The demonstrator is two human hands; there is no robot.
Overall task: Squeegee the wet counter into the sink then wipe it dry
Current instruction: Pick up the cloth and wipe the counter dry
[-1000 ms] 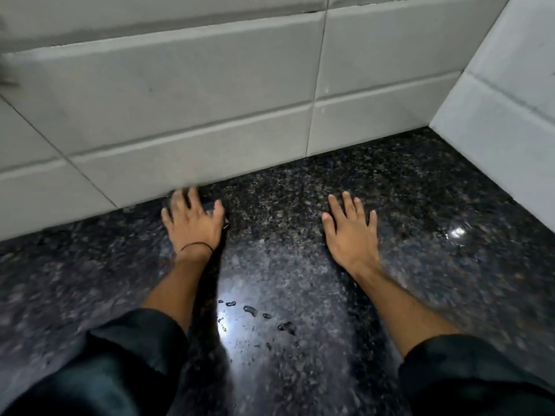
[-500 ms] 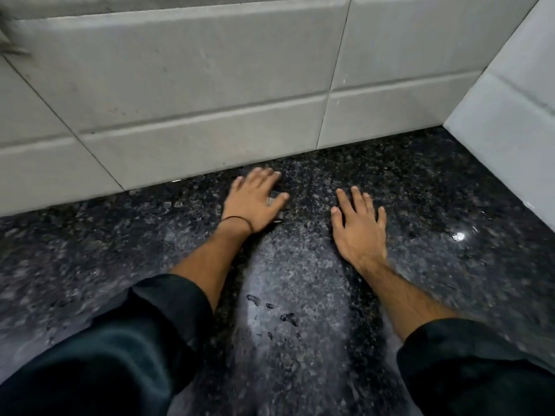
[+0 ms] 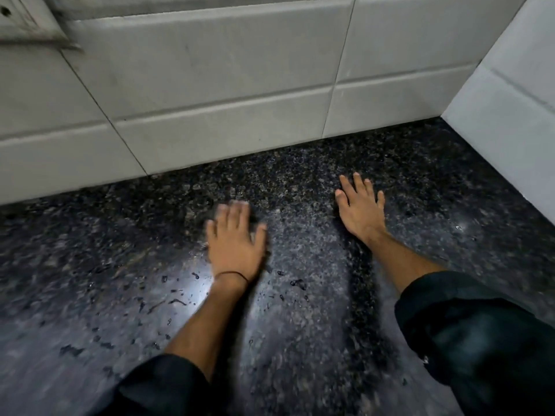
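Note:
The counter (image 3: pixel 300 181) is dark speckled granite, wet, with water drops (image 3: pixel 168 298) scattered near a bright glare in front of my left wrist. My left hand (image 3: pixel 235 240) lies flat on the counter with straight fingers, blurred by motion, a thin dark band on its wrist. My right hand (image 3: pixel 362 210) also rests flat on the granite, fingers spread, farther back and to the right. Neither hand holds anything. No squeegee, cloth or sink is in view.
White tiled wall (image 3: pixel 210 85) runs along the back of the counter. A second tiled wall (image 3: pixel 510 109) closes the right side, forming a corner. A socket plate (image 3: pixel 21 22) sits on the wall at top left.
My left hand has slid back toward me and to the left across the wet granite. My right hand has stayed flat in nearly the same spot.

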